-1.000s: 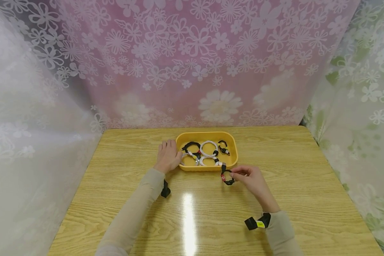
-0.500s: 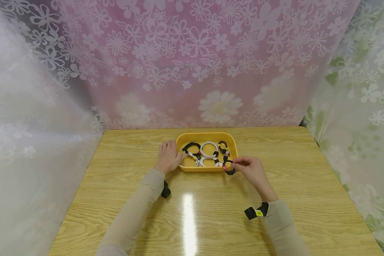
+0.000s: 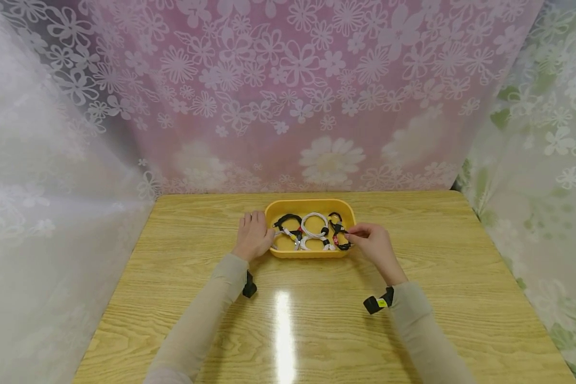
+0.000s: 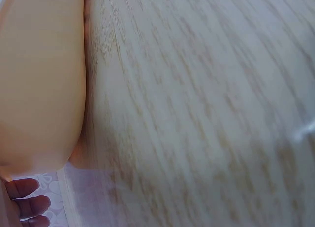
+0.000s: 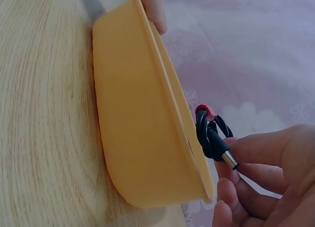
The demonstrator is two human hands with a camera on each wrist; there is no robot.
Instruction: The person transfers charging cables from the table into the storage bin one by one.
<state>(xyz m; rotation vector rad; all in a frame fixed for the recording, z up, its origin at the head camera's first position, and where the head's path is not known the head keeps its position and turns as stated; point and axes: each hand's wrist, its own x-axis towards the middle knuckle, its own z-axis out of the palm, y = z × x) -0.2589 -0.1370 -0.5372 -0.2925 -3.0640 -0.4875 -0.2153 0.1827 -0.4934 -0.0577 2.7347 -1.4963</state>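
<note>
A yellow plastic bin point(image 3: 312, 255) stands on the wooden table and holds several coiled cables. My left hand point(image 3: 253, 236) holds the bin at its left end, the thumb at the rim. In the left wrist view that hand's fingers point(image 4: 33, 205) show only at the lower left corner. My right hand point(image 3: 373, 246) pinches a small coiled black cable point(image 3: 340, 242) with a red tie, above the bin's front right corner. The right wrist view shows that black cable point(image 5: 209, 136) with its metal barrel plug pointing down, just beyond the bin's rim point(image 5: 170, 96).
Inside the bin lie a white coiled cable point(image 3: 314, 225), a black coiled cable point(image 3: 284, 217) at the left, and a small black cable with a yellow tie point(image 3: 333, 216) at the right. Flowered curtains point(image 3: 269, 96) hang around the wooden table point(image 3: 197, 330).
My right hand has carried the black cable from in front of the bin, forward to above its front right corner. The left hand has stayed at the bin's left end.
</note>
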